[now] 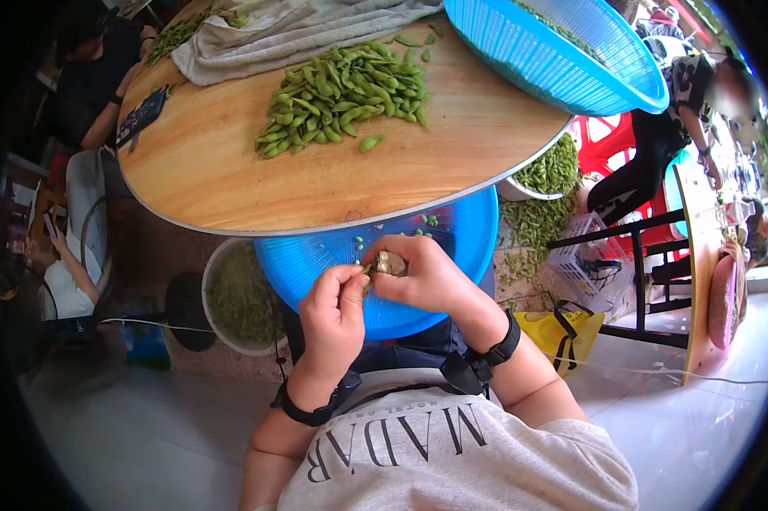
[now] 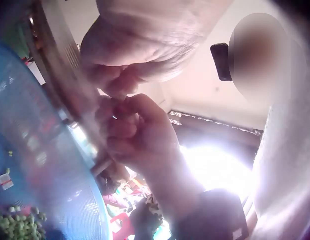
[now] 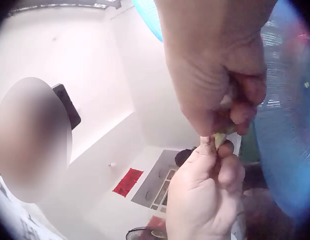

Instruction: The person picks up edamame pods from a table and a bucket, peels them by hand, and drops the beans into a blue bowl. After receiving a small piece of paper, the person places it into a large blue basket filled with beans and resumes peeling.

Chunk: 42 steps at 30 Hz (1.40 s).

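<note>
Over the blue basin [image 1: 473,247], my left hand [image 1: 331,319] pinches one end of a green edamame pod [image 3: 220,139] between thumb and fingers. My right hand [image 1: 431,277] has its curled fingers on the pod's other end, the fingertips of both hands nearly meeting. A small shiny, metal-looking piece [image 1: 390,263] shows at the right hand's thumb and fingers; its kind is unclear. Much of the pod is hidden by fingers. Shelled beans [image 2: 20,225] lie in the basin, which sits at my lap, partly under the table edge.
A pile of edamame pods [image 1: 341,94] lies on the round wooden table [image 1: 205,183], beside a grey cloth [image 1: 273,38] and a blue basket [image 1: 563,64]. Buckets [image 1: 243,298] of green pods or husks stand below on both sides. Other people sit left and right.
</note>
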Each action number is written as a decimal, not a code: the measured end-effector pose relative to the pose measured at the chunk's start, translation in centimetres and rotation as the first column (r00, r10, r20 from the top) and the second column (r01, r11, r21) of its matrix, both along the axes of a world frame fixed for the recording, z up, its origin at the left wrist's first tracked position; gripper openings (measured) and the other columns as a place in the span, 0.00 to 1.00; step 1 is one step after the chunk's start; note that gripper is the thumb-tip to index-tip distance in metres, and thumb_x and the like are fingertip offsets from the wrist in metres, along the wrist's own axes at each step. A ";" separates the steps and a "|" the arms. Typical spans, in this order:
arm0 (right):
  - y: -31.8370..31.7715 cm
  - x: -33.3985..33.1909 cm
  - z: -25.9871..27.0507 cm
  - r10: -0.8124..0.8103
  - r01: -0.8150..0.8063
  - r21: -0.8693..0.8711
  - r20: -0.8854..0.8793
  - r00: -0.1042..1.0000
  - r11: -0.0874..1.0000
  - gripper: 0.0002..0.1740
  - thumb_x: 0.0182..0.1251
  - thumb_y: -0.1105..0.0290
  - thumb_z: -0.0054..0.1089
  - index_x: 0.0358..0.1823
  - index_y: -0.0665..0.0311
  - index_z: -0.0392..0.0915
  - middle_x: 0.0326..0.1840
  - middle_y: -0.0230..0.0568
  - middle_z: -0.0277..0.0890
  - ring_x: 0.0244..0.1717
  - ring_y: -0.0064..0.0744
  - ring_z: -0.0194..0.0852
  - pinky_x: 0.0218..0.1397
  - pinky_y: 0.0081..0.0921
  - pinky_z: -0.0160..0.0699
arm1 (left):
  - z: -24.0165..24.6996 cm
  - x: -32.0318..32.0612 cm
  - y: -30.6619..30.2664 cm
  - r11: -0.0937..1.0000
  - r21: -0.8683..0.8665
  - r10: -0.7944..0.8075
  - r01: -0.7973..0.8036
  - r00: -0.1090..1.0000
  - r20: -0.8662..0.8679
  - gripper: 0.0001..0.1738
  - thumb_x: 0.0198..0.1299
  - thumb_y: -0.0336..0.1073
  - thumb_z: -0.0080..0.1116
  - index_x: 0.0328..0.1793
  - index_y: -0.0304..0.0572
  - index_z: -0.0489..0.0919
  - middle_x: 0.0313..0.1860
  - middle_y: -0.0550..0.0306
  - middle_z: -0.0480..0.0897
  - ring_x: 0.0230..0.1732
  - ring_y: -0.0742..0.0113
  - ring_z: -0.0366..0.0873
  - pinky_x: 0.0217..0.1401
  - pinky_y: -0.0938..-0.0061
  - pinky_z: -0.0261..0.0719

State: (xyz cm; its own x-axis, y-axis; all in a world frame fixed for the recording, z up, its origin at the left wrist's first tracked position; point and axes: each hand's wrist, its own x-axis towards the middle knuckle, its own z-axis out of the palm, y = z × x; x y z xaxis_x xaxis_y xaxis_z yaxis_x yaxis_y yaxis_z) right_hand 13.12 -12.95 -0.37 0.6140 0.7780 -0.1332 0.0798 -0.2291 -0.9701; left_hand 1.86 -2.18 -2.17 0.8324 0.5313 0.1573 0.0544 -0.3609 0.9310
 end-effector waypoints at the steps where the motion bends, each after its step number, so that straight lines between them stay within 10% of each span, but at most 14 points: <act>1: -0.1 0.1 -0.5 0.036 -0.036 -0.007 -0.016 0.999 0.999 0.11 0.47 0.72 0.58 0.34 0.69 0.76 0.20 0.37 0.71 0.23 0.21 0.66 0.27 0.22 0.68 | -0.1 -0.2 0.0 0.999 0.028 -0.016 0.016 1.000 -0.017 0.03 0.57 0.25 0.55 0.36 0.32 0.74 0.25 0.52 0.78 0.23 0.70 0.74 0.25 0.75 0.72; 8: -0.3 0.5 -3.6 0.086 -0.099 -0.101 -0.130 0.988 0.990 0.10 0.46 0.74 0.58 0.32 0.69 0.76 0.20 0.34 0.70 0.24 0.20 0.66 0.27 0.21 0.67 | -1.4 -0.8 0.0 0.997 -0.061 -0.037 0.035 0.999 -0.024 0.06 0.59 0.25 0.53 0.42 0.33 0.71 0.23 0.57 0.75 0.20 0.76 0.70 0.21 0.81 0.67; 12: -0.9 0.2 -4.7 -0.121 0.121 0.020 0.305 0.944 0.992 0.10 0.45 0.73 0.61 0.31 0.67 0.77 0.25 0.49 0.74 0.27 0.45 0.74 0.32 0.31 0.73 | -1.9 -0.8 1.5 0.997 0.078 0.034 -0.029 0.997 -0.068 0.11 0.59 0.23 0.50 0.48 0.35 0.66 0.22 0.59 0.74 0.17 0.79 0.67 0.17 0.84 0.64; 19: -0.3 -0.5 -1.8 -0.017 0.015 0.051 0.048 0.999 0.999 0.11 0.47 0.70 0.65 0.30 0.69 0.75 0.22 0.49 0.72 0.22 0.40 0.72 0.27 0.31 0.70 | -0.6 0.0 0.0 0.989 -0.145 -0.027 0.024 0.999 -0.022 0.12 0.59 0.22 0.49 0.49 0.34 0.65 0.23 0.55 0.75 0.17 0.76 0.70 0.18 0.80 0.67; 24: -0.3 0.4 -2.1 0.108 -0.106 -0.039 0.042 0.993 0.994 0.13 0.44 0.68 0.62 0.28 0.71 0.74 0.19 0.51 0.70 0.20 0.42 0.70 0.26 0.32 0.68 | -1.1 -0.4 -0.5 0.979 0.185 -0.082 0.083 0.997 -0.014 0.15 0.57 0.21 0.49 0.51 0.33 0.65 0.31 0.42 0.77 0.31 0.50 0.79 0.31 0.67 0.77; 35: 0.7 1.8 -2.5 0.249 -0.265 -0.111 -0.143 0.958 0.958 0.19 0.47 0.59 0.65 0.27 0.69 0.72 0.20 0.38 0.69 0.24 0.24 0.64 0.26 0.30 0.64 | -0.9 -0.4 -0.2 0.943 0.316 -0.107 0.102 0.994 -0.002 0.15 0.56 0.23 0.51 0.50 0.35 0.67 0.33 0.41 0.78 0.31 0.43 0.78 0.31 0.60 0.76; 39: 1.2 1.9 -3.0 0.195 -0.222 0.028 -0.591 0.783 0.975 0.08 0.48 0.73 0.57 0.29 0.66 0.70 0.19 0.29 0.66 0.18 0.18 0.62 0.18 0.17 0.57 | -2.0 -0.4 0.6 0.950 0.289 -0.133 0.119 0.991 0.026 0.16 0.56 0.24 0.52 0.51 0.34 0.66 0.34 0.41 0.78 0.33 0.44 0.78 0.33 0.62 0.77; 42: 1.1 2.2 -3.6 0.180 -0.232 -0.014 -0.583 0.792 0.973 0.05 0.48 0.75 0.53 0.28 0.67 0.72 0.17 0.35 0.69 0.17 0.23 0.65 0.18 0.20 0.59 | -2.1 -0.4 0.8 0.974 0.192 -0.131 0.123 0.991 0.030 0.15 0.56 0.25 0.52 0.51 0.35 0.67 0.34 0.42 0.78 0.33 0.46 0.79 0.33 0.63 0.77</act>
State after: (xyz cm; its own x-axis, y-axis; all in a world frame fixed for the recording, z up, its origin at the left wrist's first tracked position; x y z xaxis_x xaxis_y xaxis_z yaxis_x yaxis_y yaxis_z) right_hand 15.31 -11.83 -4.01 0.2310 0.8478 -0.4774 -0.4312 -0.3507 -0.8313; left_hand 1.42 -1.35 -4.24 0.8816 0.3791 0.2813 -0.0408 -0.5324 0.8455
